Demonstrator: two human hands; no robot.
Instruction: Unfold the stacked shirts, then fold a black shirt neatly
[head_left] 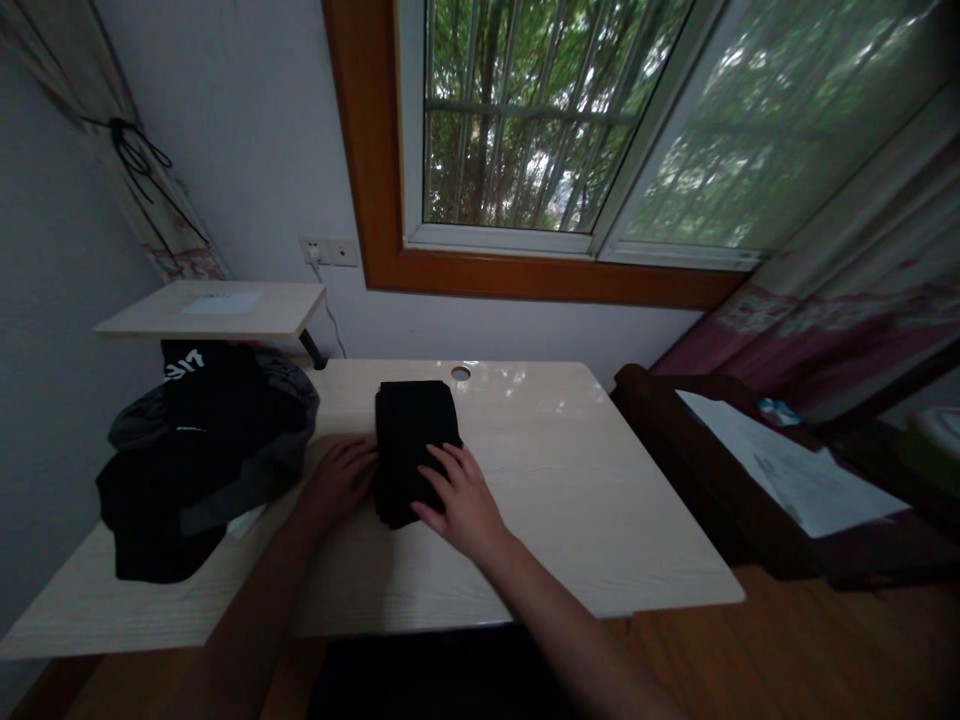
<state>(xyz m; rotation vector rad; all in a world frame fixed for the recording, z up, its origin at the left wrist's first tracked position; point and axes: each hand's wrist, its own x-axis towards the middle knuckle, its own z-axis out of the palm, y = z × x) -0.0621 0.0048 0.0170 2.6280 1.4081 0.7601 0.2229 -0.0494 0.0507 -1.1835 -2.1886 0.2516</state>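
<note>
A folded black garment (409, 430) lies as a compact rectangle on the pale wooden desk (570, 480). My right hand (465, 500) rests on its right side and lower part, fingers spread over the cloth. At its left edge is my left hand (337, 480), fingers stretched toward the fabric; the fingertips touch or nearly touch it. Neither hand grips the cloth. To the left sits a loose heap of black and dark grey clothes (217, 440), with white lettering on one piece.
A raised shelf (277, 310) with a paper (221, 303) on it overhangs the heap. The desk has a round cable hole (460, 373) at the back. Right of the desk stands dark furniture (645, 400) bearing a large white sheet (780, 465). A window (555, 120) is behind.
</note>
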